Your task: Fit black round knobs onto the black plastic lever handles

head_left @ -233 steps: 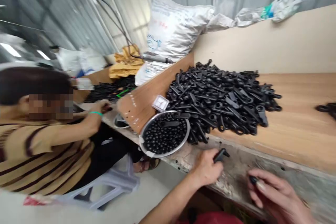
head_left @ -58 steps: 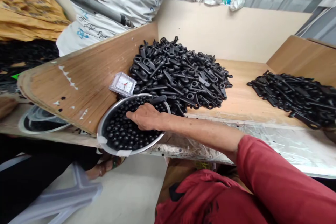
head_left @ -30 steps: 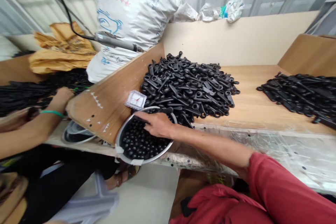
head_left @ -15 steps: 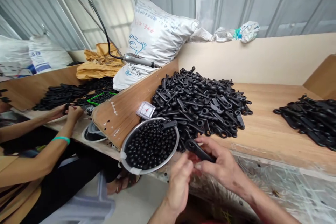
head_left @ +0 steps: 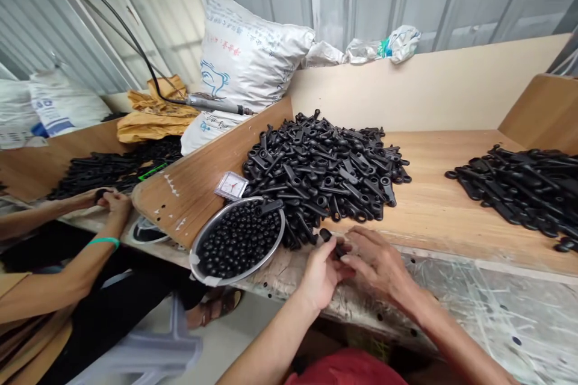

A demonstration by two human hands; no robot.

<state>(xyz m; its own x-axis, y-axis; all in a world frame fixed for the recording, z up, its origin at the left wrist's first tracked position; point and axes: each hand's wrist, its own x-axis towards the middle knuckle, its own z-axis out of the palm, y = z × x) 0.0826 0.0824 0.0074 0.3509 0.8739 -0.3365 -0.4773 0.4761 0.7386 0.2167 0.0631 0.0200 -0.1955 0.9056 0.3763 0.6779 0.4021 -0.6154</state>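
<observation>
My left hand point(head_left: 317, 274) is closed, thumb and fingers pinching a black plastic handle point(head_left: 325, 234) in front of the large pile. Slightly blurred, my right hand point(head_left: 377, 261) has its fingers curled round the handle's near end, which they mostly hide. Just beyond my hands lies a heap of similar black handles point(head_left: 316, 174) with ring-shaped ends. To the left, a metal bowl point(head_left: 193, 257) holds many small black balls point(head_left: 237, 240), and one loose handle point(head_left: 270, 207) rests across its far rim.
A small square clock point(head_left: 232, 185) stands by a wooden divider point(head_left: 180, 192). A second handle pile point(head_left: 528, 186) lies at the right. Behind are a white sack point(head_left: 253, 54) and a hanging grey power tool point(head_left: 217, 103). At left, a co-worker's hands point(head_left: 108, 201) hold a dark part.
The handle has turned and tipped between my hands, so less of it shows. My left hand has come up against it. The view has shifted to the right.
</observation>
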